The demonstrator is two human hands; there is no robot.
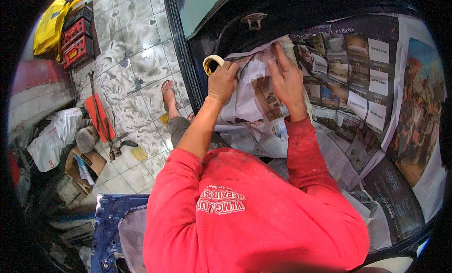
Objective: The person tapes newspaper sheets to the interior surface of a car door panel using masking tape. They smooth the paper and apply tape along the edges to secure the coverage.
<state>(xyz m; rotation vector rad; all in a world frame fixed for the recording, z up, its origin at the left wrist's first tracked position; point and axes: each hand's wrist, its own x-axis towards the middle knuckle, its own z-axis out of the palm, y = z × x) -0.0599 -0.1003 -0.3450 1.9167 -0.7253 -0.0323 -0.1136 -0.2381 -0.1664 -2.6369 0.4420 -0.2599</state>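
My left hand (223, 81) is closed with its fingers curled at the left edge of a newspaper sheet (247, 100). A roll of masking tape (213, 59) sits against its knuckles, partly hidden by the hand, and appears to be held in it. My right hand (287, 80) lies over the same sheet, fingers extended and thumb spread, holding nothing visible. Along the sheet's right edge runs a pale yellowish strip that looks like tape. More newspaper (339, 78) with printed photos covers the surface to the right, inside a dark vehicle body.
A black ribbed sill (183, 47) borders the tiled floor (134, 61). On the floor are red-and-black batteries (77, 43), a yellow bag (51, 27), metal rods (100, 121), a stone (87, 139) and a cardboard box (93, 163). A blue vehicle panel (109, 220) stands lower left.
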